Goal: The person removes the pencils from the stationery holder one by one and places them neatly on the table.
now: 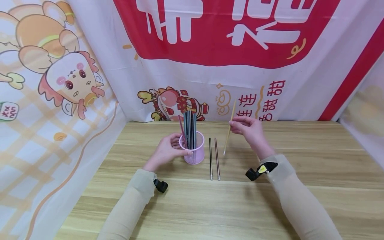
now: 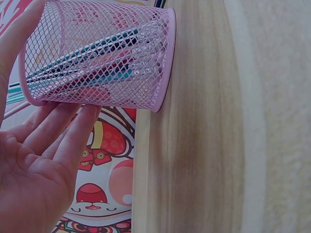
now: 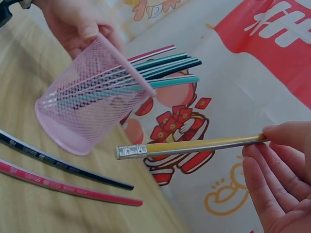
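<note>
Dark pencil (image 3: 63,164): only my right-wrist view shows lettering (image 3: 28,150). Yellow pencil (image 3: 194,145): pinched in right hand (image 1: 251,132). Cup (image 1: 199,154): left hand (image 1: 164,150) grips.

A pink mesh cup (image 1: 198,156) is standing upright on the surface (image 1: 192,206) (teal, dark and reddish pencils (image 1: 189,128) are leaning inside); a yellow pencil (image 1: 228,136) is slanting above the surface, eraser end downward; a black pencil (image 1: 211,160) and a red pencil (image 1: 217,160) are lying side by side between them.
</note>
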`<action>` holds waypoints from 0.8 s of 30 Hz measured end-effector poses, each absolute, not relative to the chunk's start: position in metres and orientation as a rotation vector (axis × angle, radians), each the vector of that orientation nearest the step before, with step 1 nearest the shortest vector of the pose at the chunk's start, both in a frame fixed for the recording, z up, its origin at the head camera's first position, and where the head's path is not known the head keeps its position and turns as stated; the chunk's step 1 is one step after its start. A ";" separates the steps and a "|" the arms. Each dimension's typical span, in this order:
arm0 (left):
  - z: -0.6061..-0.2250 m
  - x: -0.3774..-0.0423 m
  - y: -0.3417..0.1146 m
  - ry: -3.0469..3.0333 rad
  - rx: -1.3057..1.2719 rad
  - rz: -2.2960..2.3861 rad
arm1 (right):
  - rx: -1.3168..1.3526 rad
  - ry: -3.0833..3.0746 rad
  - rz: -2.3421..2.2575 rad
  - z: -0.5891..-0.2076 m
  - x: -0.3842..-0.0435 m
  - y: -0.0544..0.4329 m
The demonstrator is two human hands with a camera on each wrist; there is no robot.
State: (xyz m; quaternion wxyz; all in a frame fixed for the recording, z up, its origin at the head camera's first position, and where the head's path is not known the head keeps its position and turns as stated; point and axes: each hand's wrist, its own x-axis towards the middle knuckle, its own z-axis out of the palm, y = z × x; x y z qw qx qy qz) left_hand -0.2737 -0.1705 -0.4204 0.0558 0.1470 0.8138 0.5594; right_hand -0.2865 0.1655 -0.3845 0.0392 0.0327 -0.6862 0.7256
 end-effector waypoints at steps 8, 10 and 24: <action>-0.422 -0.275 -0.170 2.458 0.465 1.711 | 0.075 -2.234 2.222 -0.408 -0.284 0.165; -0.422 -0.276 -0.170 2.461 0.468 1.710 | 0.071 -2.269 2.220 -0.414 -0.283 0.165; -0.419 -0.273 -0.169 2.472 0.445 1.702 | 0.011 -2.458 2.209 -0.445 -0.279 0.162</action>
